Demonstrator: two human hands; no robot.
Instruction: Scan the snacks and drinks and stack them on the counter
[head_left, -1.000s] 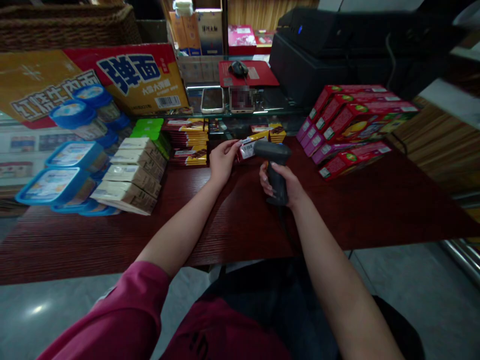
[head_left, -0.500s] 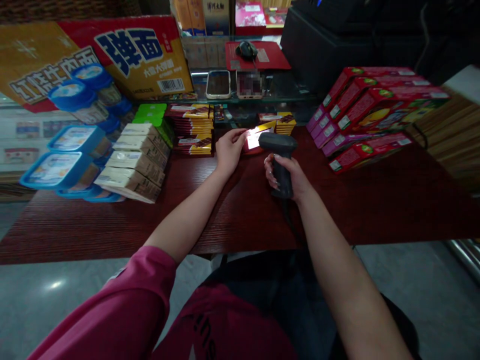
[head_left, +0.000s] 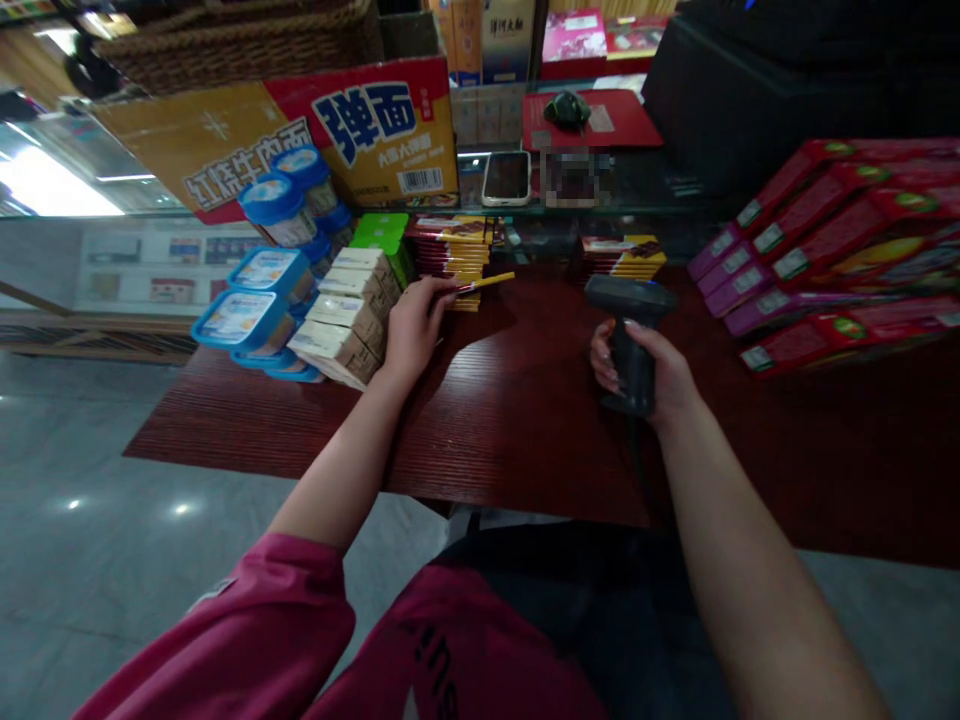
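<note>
My left hand (head_left: 414, 325) pinches a thin yellow-and-red packet (head_left: 484, 284) and holds it flat beside the left stack of similar packets (head_left: 454, 258) on the dark red table (head_left: 517, 420). My right hand (head_left: 646, 368) is wrapped round the grip of a dark handheld barcode scanner (head_left: 628, 305), held upright over the table's middle. A second, lower stack of the same packets (head_left: 621, 256) lies just behind the scanner.
Beige boxes (head_left: 349, 315) and blue-lidded tubs (head_left: 247, 310) stand at the left, red and purple boxes (head_left: 825, 240) at the right. Behind them a glass counter carries a phone (head_left: 506, 177), a red mouse pad with a mouse (head_left: 568, 108) and a large noodle carton (head_left: 300, 140).
My left hand has carried the packet away from the scanner's front, leftwards to the left stack. The scanner's light no longer falls on it. The view has swung left.
</note>
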